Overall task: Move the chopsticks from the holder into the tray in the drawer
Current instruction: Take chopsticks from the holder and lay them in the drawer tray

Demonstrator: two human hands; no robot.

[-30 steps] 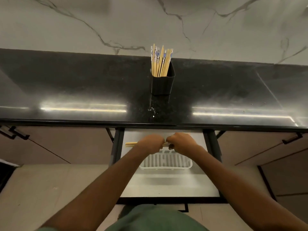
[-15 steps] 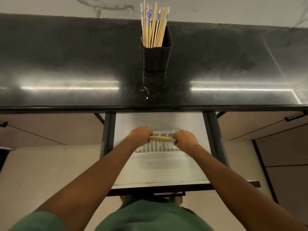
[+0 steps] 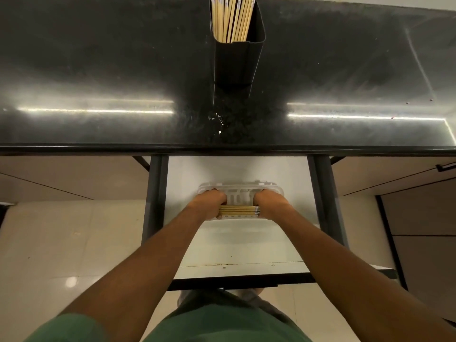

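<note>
From the head camera, the black holder (image 3: 234, 62) stands upright on the dark glossy countertop (image 3: 98, 70), towards its far side and about midway along. It holds a packed cluster of standing chopsticks (image 3: 232, 18), pale wood shafts leaning slightly and fanning at the top, where the frame cuts them off. Below the counter's front edge the drawer (image 3: 237, 245) is pulled out, with a white floor and dark side rails. The white slotted tray (image 3: 238, 191) lies crosswise on that floor, in the far half of the drawer. A bundle of chopsticks (image 3: 238, 210) lies level and crosswise at the tray's near edge, with patterned ends showing on the right. The left hand (image 3: 209, 202) has its fingers curled round the bundle's left end. The right hand (image 3: 270, 202) is curled round the right end in the same way. Both sets of knuckles face up, and both hands sit over the tray's two ends. The hands hide much of the tray's rim, so I cannot tell whether the bundle already rests on the tray's bottom or is held just above it. Apart from this bundle, the visible part of the tray shows only its own ribs and slots.
</note>
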